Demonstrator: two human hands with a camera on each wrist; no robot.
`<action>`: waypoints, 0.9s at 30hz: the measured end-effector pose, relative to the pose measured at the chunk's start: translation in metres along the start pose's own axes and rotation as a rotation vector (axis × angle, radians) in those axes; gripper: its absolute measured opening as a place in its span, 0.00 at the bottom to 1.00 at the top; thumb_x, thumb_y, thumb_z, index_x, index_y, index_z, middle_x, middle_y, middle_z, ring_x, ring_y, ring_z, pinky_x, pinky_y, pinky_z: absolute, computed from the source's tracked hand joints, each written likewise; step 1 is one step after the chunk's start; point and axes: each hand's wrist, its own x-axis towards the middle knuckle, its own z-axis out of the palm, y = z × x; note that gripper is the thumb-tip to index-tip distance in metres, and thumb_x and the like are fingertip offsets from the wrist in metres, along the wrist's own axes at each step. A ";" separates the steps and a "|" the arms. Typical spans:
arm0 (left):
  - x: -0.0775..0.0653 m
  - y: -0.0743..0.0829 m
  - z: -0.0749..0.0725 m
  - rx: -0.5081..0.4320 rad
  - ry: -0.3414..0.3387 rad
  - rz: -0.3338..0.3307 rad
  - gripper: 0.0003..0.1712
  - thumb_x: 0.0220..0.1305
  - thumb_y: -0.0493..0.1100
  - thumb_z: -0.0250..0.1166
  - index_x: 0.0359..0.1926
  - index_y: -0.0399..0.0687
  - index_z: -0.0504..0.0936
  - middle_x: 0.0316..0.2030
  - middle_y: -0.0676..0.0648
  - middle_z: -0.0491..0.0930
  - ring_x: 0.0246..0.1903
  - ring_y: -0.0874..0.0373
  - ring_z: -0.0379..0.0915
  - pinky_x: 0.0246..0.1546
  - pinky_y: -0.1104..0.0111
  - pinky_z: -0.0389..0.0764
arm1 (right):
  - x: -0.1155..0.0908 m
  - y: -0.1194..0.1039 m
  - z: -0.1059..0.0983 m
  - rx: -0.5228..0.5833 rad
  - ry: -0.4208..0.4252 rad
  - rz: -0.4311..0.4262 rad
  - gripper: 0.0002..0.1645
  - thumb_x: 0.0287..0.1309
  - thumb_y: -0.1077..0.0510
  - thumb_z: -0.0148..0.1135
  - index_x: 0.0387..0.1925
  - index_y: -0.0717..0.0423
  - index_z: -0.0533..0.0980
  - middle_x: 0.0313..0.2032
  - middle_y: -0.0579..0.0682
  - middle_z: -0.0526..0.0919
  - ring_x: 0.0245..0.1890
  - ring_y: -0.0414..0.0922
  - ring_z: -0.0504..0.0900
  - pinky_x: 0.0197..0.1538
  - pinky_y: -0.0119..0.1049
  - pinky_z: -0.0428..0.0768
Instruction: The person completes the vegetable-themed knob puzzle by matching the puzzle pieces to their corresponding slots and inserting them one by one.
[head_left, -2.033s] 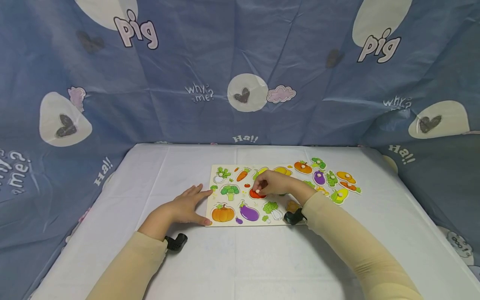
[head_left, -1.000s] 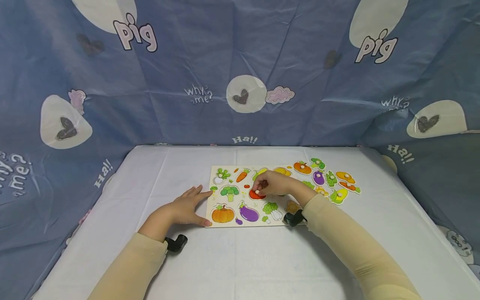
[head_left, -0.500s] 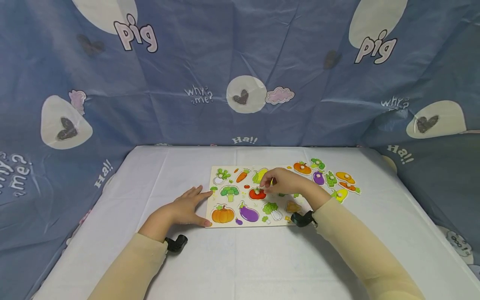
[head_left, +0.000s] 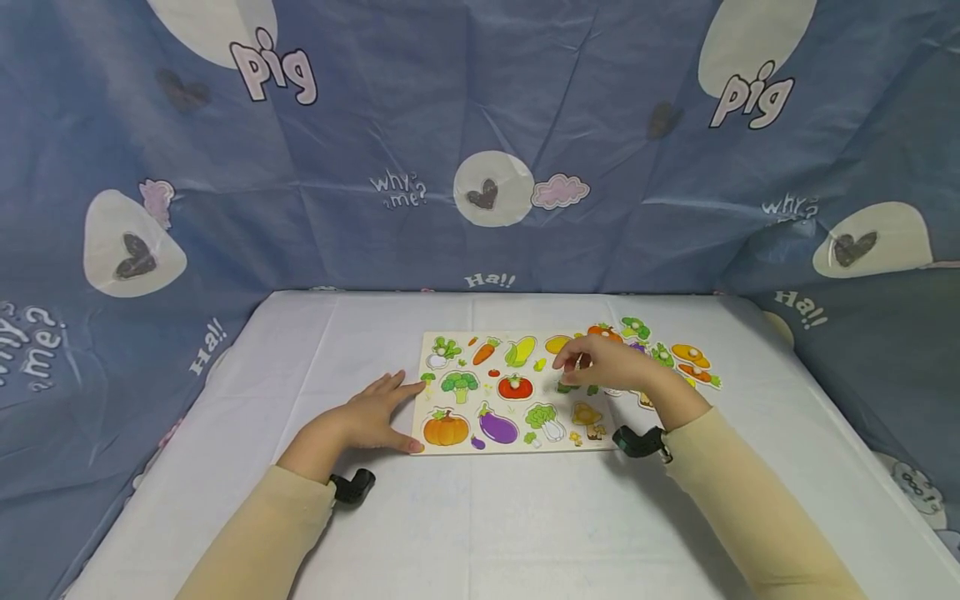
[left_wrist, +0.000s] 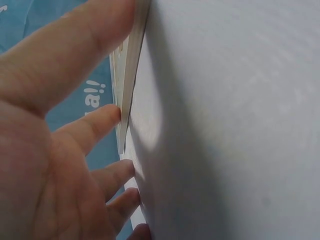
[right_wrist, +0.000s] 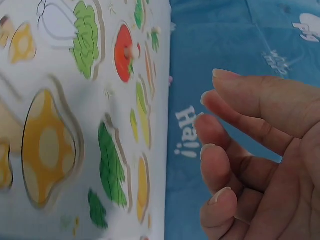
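Note:
A wooden vegetable puzzle board [head_left: 542, 392] lies on the table. My left hand [head_left: 375, 412] rests at its left edge with the fingers spread; in the left wrist view the thumb [left_wrist: 100, 30] and index fingertip touch the board's side. A red tomato piece [head_left: 515, 387] with a small knob sits in its slot at the board's middle. To its right, my right hand [head_left: 611, 367] hovers over the board's right part, fingers loosely bent and holding nothing. In the right wrist view the fingertips are apart from the board, which shows a printed mushroom [right_wrist: 49, 150] and the tomato.
Loose knobbed pieces lie right of the board: a pumpkin [head_left: 602, 331], a broccoli [head_left: 635, 327], a leafy green piece [head_left: 663, 355], a carrot [head_left: 699, 374] and others partly behind my right hand. The white-covered table [head_left: 480, 525] meets a blue patterned curtain [head_left: 375, 242] at the back.
My right hand has let go of the tomato's knob, lifted and moved right, leaving the tomato in the board. My left hand stays in place.

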 end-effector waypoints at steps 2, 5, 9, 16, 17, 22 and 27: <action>0.000 0.001 0.000 -0.001 -0.001 0.002 0.61 0.47 0.65 0.77 0.77 0.52 0.59 0.77 0.33 0.44 0.76 0.32 0.35 0.71 0.36 0.45 | -0.005 0.004 -0.003 -0.005 0.012 0.002 0.12 0.64 0.59 0.67 0.48 0.60 0.81 0.37 0.47 0.81 0.36 0.47 0.77 0.38 0.39 0.80; 0.000 0.001 -0.001 -0.001 0.001 0.000 0.61 0.47 0.65 0.77 0.77 0.51 0.59 0.77 0.32 0.44 0.76 0.32 0.35 0.70 0.35 0.45 | -0.014 0.012 -0.008 -0.005 0.030 0.001 0.13 0.64 0.58 0.66 0.48 0.59 0.81 0.37 0.47 0.81 0.36 0.47 0.77 0.38 0.40 0.80; -0.001 0.001 -0.001 -0.001 0.005 -0.004 0.61 0.46 0.65 0.77 0.77 0.52 0.59 0.77 0.33 0.44 0.76 0.32 0.35 0.70 0.35 0.45 | -0.025 0.022 -0.011 0.005 0.054 0.014 0.13 0.65 0.60 0.66 0.49 0.60 0.80 0.38 0.48 0.80 0.37 0.46 0.77 0.38 0.40 0.80; 0.000 0.001 0.000 -0.005 0.006 -0.002 0.62 0.46 0.65 0.77 0.77 0.52 0.59 0.77 0.33 0.44 0.76 0.32 0.35 0.70 0.35 0.45 | -0.040 0.039 -0.012 0.025 0.079 0.028 0.12 0.63 0.61 0.67 0.46 0.62 0.81 0.37 0.48 0.81 0.35 0.47 0.77 0.34 0.36 0.80; 0.000 0.001 0.000 -0.005 0.005 -0.002 0.62 0.46 0.65 0.77 0.77 0.52 0.59 0.77 0.33 0.44 0.76 0.32 0.35 0.70 0.35 0.45 | -0.041 0.042 -0.012 0.028 0.082 0.031 0.12 0.63 0.61 0.67 0.46 0.62 0.81 0.37 0.48 0.81 0.35 0.47 0.77 0.34 0.35 0.79; 0.000 0.001 0.000 -0.001 0.004 -0.001 0.62 0.46 0.65 0.77 0.77 0.52 0.59 0.77 0.33 0.44 0.76 0.32 0.35 0.70 0.35 0.45 | -0.047 0.054 -0.012 0.014 0.115 0.046 0.12 0.63 0.61 0.68 0.46 0.62 0.82 0.39 0.48 0.81 0.36 0.46 0.76 0.38 0.35 0.78; 0.001 0.000 0.000 0.004 0.002 0.000 0.62 0.46 0.66 0.77 0.77 0.52 0.59 0.77 0.33 0.44 0.76 0.32 0.35 0.71 0.36 0.45 | -0.049 0.063 -0.011 0.018 0.150 0.080 0.11 0.63 0.62 0.67 0.46 0.62 0.81 0.38 0.48 0.81 0.37 0.47 0.75 0.38 0.35 0.77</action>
